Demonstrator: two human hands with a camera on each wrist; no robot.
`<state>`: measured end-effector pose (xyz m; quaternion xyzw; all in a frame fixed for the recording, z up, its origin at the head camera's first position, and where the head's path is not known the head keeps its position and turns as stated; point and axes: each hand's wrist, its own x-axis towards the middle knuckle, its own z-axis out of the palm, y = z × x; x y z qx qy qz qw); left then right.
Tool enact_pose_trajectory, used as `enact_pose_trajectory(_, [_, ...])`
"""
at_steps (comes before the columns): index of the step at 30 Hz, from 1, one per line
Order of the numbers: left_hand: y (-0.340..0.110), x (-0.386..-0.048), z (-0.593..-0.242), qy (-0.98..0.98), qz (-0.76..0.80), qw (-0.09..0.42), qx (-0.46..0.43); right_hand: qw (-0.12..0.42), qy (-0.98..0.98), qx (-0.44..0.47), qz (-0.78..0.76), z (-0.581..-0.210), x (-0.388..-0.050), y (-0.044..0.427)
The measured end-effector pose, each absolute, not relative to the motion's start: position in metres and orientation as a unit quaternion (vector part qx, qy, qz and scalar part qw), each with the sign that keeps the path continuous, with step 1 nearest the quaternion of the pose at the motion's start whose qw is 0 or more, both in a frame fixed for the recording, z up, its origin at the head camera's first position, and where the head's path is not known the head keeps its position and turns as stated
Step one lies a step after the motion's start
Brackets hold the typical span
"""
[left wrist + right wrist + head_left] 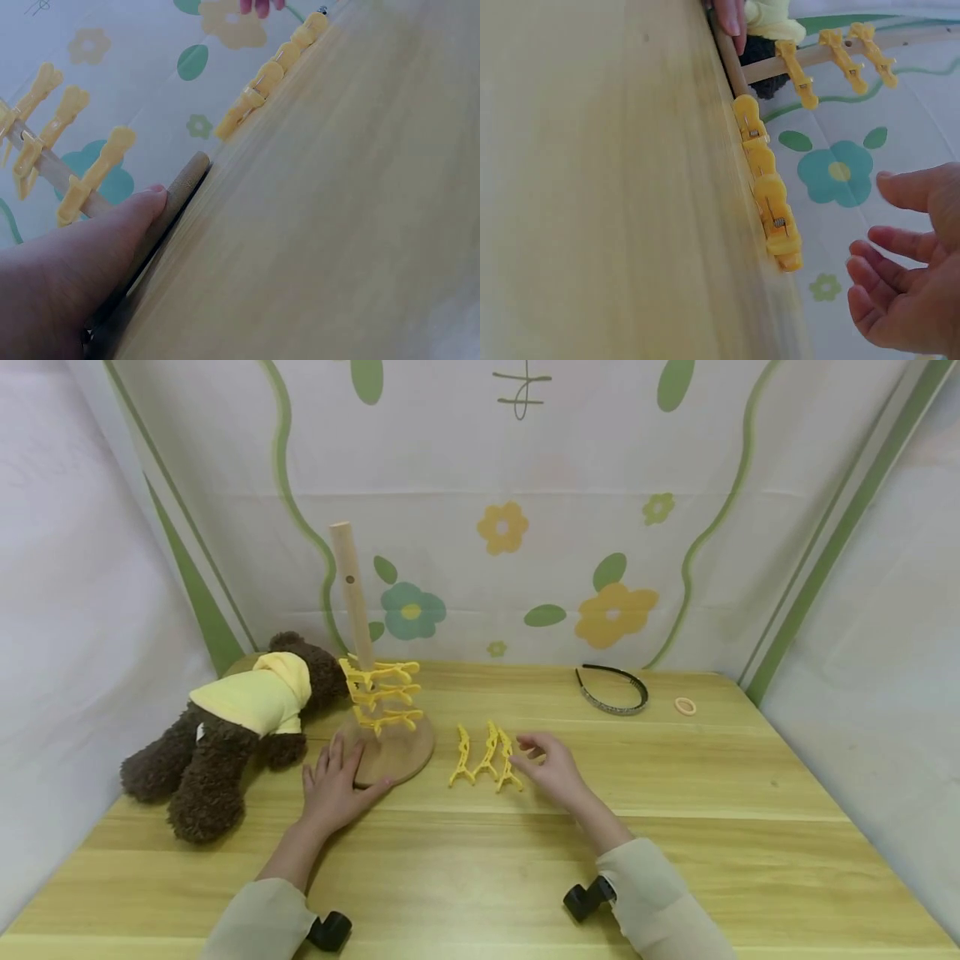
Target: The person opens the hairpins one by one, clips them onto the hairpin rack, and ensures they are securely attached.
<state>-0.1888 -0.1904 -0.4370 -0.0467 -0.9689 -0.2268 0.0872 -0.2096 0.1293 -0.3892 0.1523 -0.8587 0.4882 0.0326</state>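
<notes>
A wooden post (351, 602) rises from a round wooden base (397, 758), with three yellow clips (382, 695) attached one above another on its lower part. The left hand (335, 789) rests on the near left edge of that base, fingers spread, its thumb (142, 210) along the rim in the left wrist view. Three more yellow clips (486, 756) lie on the table right of the base. Just right of them is the right hand (553, 770), its fingers relaxed and apart, holding nothing; the right wrist view shows this hand (915, 270) separate from the clips (774, 217).
A brown teddy bear (251, 710) in a yellow top lies at the left, beside the base. Towards the back right of the wooden table (480, 877) are a black headband (615, 708) and a small beige ring (685, 706). A flower-patterned cloth (450, 460) hangs behind.
</notes>
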Motion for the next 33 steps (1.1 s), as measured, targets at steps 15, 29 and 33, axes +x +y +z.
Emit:
enact_pose_trajectory(15, [-0.192, -0.191, -0.441, -0.970, -0.225, 0.084, -0.047, 0.003, -0.889, 0.125, 0.440, -0.421, -0.210, 0.138])
enact_pose_trajectory(29, [-0.190, -0.190, -0.439, -0.969, -0.226, 0.090, -0.048, 0.060, -0.915, 0.112, 0.383, -0.425, -0.218, 0.154])
enact_pose_trajectory(33, [-0.191, -0.190, -0.439, -0.969, -0.225, 0.088, -0.047, 0.061, -0.940, 0.126, 0.312, -0.427, -0.217, 0.152])
